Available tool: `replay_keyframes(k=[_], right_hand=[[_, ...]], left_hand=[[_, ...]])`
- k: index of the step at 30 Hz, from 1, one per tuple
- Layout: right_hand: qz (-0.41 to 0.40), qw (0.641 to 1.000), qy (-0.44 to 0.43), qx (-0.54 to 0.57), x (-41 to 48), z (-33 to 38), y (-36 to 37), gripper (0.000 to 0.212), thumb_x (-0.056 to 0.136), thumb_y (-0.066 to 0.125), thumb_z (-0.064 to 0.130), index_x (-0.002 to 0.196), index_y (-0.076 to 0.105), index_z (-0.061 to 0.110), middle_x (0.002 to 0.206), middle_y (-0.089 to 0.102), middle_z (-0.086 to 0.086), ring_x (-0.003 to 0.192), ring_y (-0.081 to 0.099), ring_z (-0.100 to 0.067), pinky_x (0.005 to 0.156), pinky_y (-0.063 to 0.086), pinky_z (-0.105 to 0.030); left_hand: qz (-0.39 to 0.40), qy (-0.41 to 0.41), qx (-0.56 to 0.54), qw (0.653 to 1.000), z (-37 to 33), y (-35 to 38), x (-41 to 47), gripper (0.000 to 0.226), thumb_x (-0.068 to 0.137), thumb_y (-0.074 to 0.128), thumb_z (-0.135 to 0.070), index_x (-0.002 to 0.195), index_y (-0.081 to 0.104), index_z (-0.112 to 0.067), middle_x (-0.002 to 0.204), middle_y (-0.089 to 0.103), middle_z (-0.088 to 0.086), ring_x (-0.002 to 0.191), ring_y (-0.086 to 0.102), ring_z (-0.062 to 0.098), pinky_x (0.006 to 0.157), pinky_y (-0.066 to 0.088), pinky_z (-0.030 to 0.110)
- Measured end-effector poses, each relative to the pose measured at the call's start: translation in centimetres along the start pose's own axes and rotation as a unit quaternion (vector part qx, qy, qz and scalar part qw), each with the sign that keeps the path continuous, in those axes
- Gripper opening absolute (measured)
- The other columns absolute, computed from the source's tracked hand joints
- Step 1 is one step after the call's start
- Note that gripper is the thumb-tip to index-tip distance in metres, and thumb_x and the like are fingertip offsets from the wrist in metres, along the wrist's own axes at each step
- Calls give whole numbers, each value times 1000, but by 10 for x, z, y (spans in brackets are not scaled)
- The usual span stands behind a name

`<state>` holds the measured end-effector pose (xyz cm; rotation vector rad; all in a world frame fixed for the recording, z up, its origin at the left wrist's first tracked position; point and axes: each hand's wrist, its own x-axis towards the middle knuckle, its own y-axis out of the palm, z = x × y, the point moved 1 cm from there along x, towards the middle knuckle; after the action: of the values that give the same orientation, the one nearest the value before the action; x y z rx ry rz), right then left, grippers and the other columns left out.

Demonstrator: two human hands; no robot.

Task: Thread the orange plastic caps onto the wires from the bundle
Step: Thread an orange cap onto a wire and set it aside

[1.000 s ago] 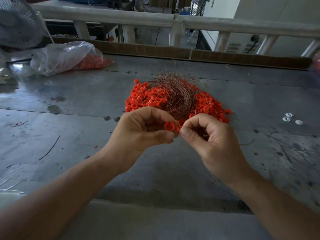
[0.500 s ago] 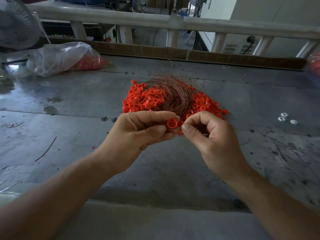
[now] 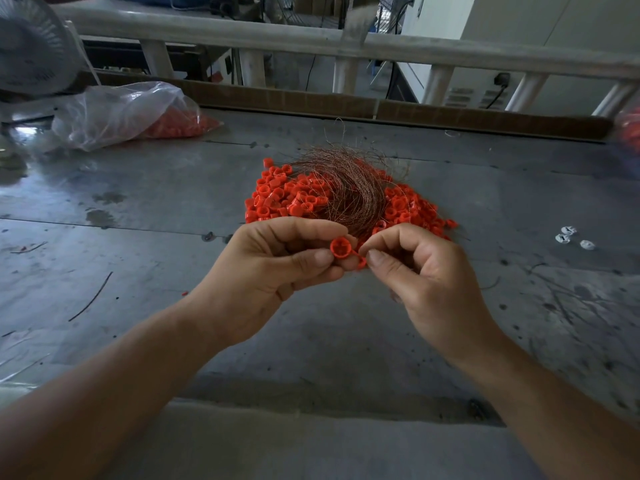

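Note:
A pile of orange plastic caps (image 3: 277, 199) lies on the metal table (image 3: 138, 209), with a curved bundle of thin copper-coloured wires (image 3: 349, 188) lying over its middle. Just in front of the pile, my left hand (image 3: 263, 275) pinches one orange cap (image 3: 340, 246) between thumb and fingers, its open end turned toward me. My right hand (image 3: 429, 275) has thumb and forefinger pinched together right beside that cap. A second orange piece (image 3: 361, 262) shows between the two hands. The wire itself is too thin to make out at my fingertips.
A clear plastic bag (image 3: 121, 112) holding more orange caps lies at the back left, beside a white fan (image 3: 31, 50). Three small white pieces (image 3: 571, 237) sit on the right. Loose wire scraps (image 3: 91, 296) lie on the left. A railing (image 3: 311, 39) runs behind the table.
Both hands have stayed close together in front of the pile. The cap in my left hand has turned its open end more toward me, and my right fingertips have closed in on it.

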<state>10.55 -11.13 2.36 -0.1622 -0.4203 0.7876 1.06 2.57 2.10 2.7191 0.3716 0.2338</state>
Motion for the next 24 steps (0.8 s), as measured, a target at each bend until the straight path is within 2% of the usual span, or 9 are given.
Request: replay_keyframes(k=[3, 6, 11, 14, 16, 18, 20, 22, 24], right_hand=[[12, 999, 20, 38, 1, 1, -1, 8, 77, 58, 19, 73, 63, 23, 63, 61, 5, 50, 48, 0, 48, 37, -12], [24, 995, 58, 81, 1, 1, -1, 12, 83, 63, 7, 75, 63, 16, 56, 57, 5, 46, 47, -2, 43, 37, -15], [55, 976, 140, 156, 0, -1, 6, 17, 77, 63, -3, 76, 55, 12, 50, 54, 7, 42, 47, -4, 39, 37, -17], [83, 972, 156, 157, -2, 0, 9, 13, 74, 66, 6, 76, 55, 12, 51, 56, 7, 45, 51, -6, 42, 42, -18], [91, 973, 155, 143, 1, 0, 4, 13, 71, 67, 18, 78, 58, 12, 57, 62, 5, 52, 58, -6, 50, 48, -18], [68, 980, 146, 116, 8, -2, -6, 5, 77, 64, 14, 79, 60, 12, 64, 65, 2, 58, 61, -7, 58, 50, -18], [12, 988, 142, 66, 17, -9, -23, 9, 83, 61, 8, 75, 61, 13, 67, 65, -1, 58, 60, -6, 59, 49, -18], [-41, 989, 121, -79, 24, -18, -42, 16, 83, 63, 11, 70, 61, 19, 64, 63, 1, 56, 58, -5, 58, 47, -18], [-68, 960, 89, -258, 28, -26, -56, 20, 82, 65, 15, 66, 60, 26, 59, 60, 12, 53, 55, -1, 54, 41, -8]], left_hand=[[18, -17, -22, 999, 0, 0, 0, 27, 57, 66, -6, 83, 75, -10, 81, 73, 10, 75, 71, 16, 63, 54, 17], [43, -16, -28, 999, 0, -1, 0, 24, 61, 66, -6, 82, 76, -12, 86, 73, 8, 77, 70, 14, 65, 54, 17], [74, -43, -32, 996, 3, 0, -2, 21, 65, 65, -7, 84, 74, -11, 85, 73, 10, 79, 70, 15, 65, 54, 17], [67, -61, -29, 995, 4, 0, -1, 21, 64, 65, -7, 82, 74, -11, 80, 72, 10, 76, 70, 16, 64, 54, 17], [53, -69, -28, 996, 4, 0, -1, 21, 63, 65, -7, 80, 75, -11, 79, 72, 10, 75, 70, 15, 63, 54, 17], [38, -76, -29, 996, 3, 1, -1, 21, 60, 66, -8, 78, 75, -11, 80, 72, 10, 75, 71, 15, 62, 54, 16], [25, -79, -31, 996, 3, 1, -1, 21, 58, 66, -8, 77, 75, -11, 80, 73, 9, 74, 71, 15, 61, 54, 16], [16, -82, -36, 996, 3, 2, -1, 21, 57, 67, -7, 76, 75, -10, 79, 72, 10, 74, 71, 16, 60, 54, 16], [12, -86, -36, 996, 2, 3, -1, 20, 58, 66, -7, 76, 75, -9, 79, 72, 10, 74, 71, 16, 60, 54, 16]])
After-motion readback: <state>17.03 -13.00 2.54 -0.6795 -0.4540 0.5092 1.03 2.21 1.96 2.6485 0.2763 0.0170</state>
